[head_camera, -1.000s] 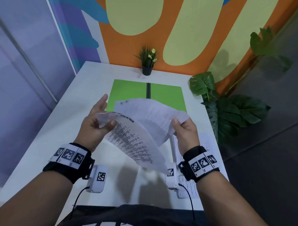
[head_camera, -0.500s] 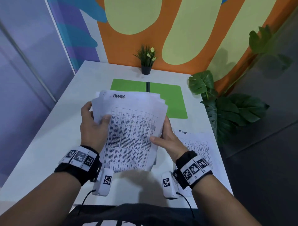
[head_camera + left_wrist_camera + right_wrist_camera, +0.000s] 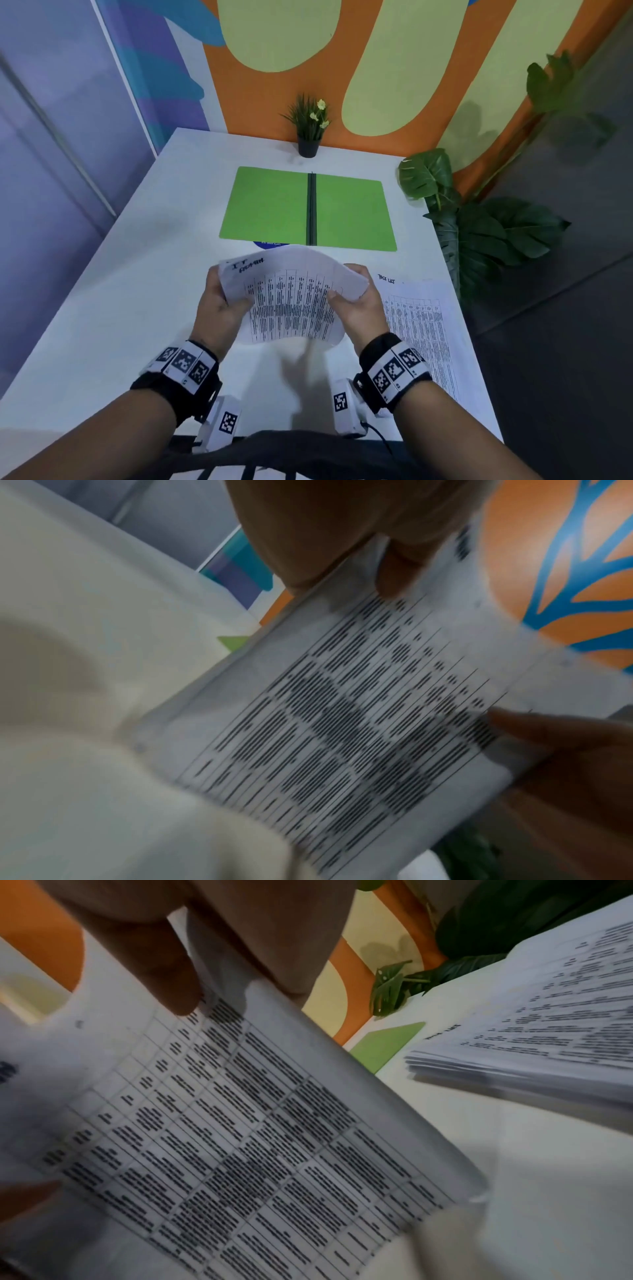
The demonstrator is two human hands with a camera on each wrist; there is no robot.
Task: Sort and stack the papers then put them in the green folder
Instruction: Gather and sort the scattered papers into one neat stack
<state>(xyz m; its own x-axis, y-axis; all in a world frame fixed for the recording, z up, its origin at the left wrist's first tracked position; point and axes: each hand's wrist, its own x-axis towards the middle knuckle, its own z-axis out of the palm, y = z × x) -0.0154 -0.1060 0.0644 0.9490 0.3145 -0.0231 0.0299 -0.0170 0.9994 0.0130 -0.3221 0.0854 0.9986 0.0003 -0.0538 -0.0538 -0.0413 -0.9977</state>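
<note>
I hold a bundle of printed papers (image 3: 291, 301) above the white table (image 3: 120, 291), bowed upward in the middle. My left hand (image 3: 226, 301) grips its left edge, thumb on top. My right hand (image 3: 356, 301) grips its right edge, thumb on the print. In the left wrist view the sheets (image 3: 359, 723) run between both thumbs; in the right wrist view the bundle (image 3: 240, 1123) fills the frame. The green folder (image 3: 274, 205) lies open and flat beyond the hands, with a dark spine down its middle. A second stack of papers (image 3: 421, 329) lies on the table to the right, also seen as a stack (image 3: 548, 1031).
A small potted plant (image 3: 308, 126) stands at the table's far edge against the orange wall. Large leafy plants (image 3: 479, 222) crowd the table's right side. A blue round thing (image 3: 270, 244) peeks from under the folder's near edge.
The loose, splayed sheets have been gathered into one bundle held by both edges. The hands have dropped lower and nearer to me, uncovering the whole folder.
</note>
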